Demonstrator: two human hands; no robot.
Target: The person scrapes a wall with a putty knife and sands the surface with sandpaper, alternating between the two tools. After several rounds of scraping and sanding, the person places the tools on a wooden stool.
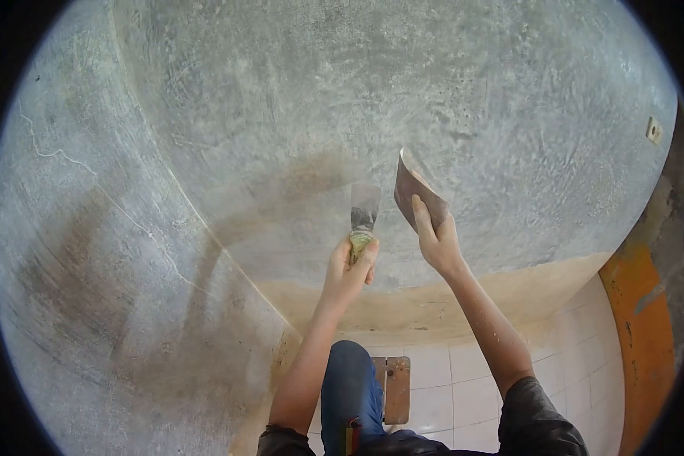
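My left hand (349, 267) is wrapped round the yellow-green handle of a putty knife (365, 207), its flat blade pointing up and its metal smudged dark. To the right of it, my right hand (436, 237) grips a curved brown sheet of sandpaper (418, 186), thumb on the near face and the other fingers hidden behind. Both tools are in front of the grey plastered wall (463, 91); whether either touches it I cannot tell. The two hands are apart from each other.
A cracked side wall (91, 228) meets the front wall at a corner on the left. Below are a white tiled floor (471, 361), a small wooden stool (397, 391) and my bent knee. At the right are an orange board (646, 327) and a wall socket (653, 131).
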